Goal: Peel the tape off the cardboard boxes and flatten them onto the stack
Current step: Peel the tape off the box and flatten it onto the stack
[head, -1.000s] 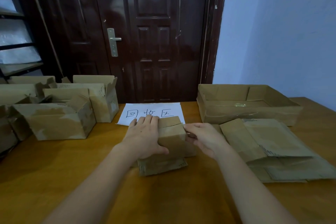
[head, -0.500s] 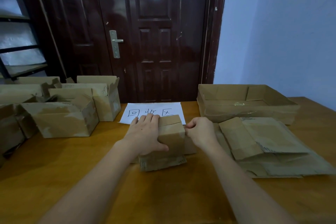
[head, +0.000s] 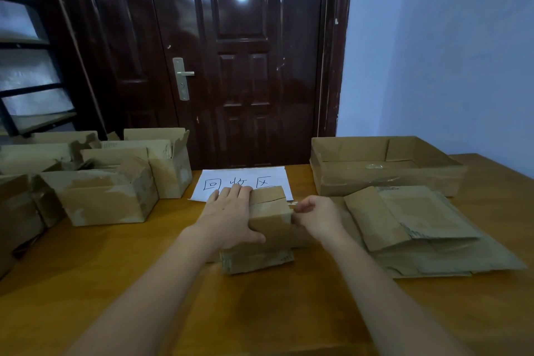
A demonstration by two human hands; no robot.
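Note:
A small closed cardboard box (head: 270, 218) sits at the table's middle, one flap (head: 257, 260) spread out toward me. My left hand (head: 228, 215) lies over its left side, fingers along the top and thumb on the near face. My right hand (head: 316, 215) is curled at the box's right top edge, fingertips pinching at a strip of tape (head: 292, 203) on the seam. To the right lies the stack of flattened boxes (head: 419, 228).
Several open boxes (head: 107, 196) crowd the table's left side. A wide shallow cardboard tray (head: 387, 179) stands at the back right. A white paper sign (head: 242, 182) lies behind the small box. A dark door and a shelf rack stand beyond the wooden table (head: 260, 312).
My right hand has curled from a loose reach into a pinch at the box's right top edge. The left hand has stayed on the box.

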